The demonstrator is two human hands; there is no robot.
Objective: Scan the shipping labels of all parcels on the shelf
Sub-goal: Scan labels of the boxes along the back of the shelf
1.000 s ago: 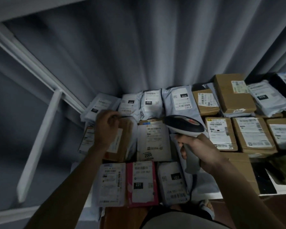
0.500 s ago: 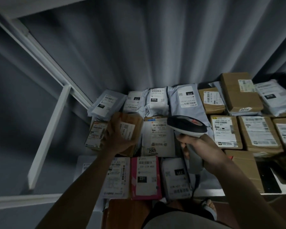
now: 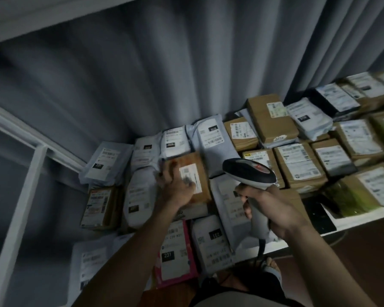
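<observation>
The left hand (image 3: 177, 187) grips a brown box (image 3: 190, 173) lying on the parcels in the shelf's (image 3: 346, 220) left half, its white label (image 3: 191, 177) facing up, long axis running away from the person. The right hand (image 3: 273, 209) holds the scanner (image 3: 248, 173) just right of it (nose aimed left, toward the label), so a slight swing should line up the scan.

One head-worn camera looks forward and steeply down, close over the parcel-covered shelf (image 3: 341, 222).
</observation>
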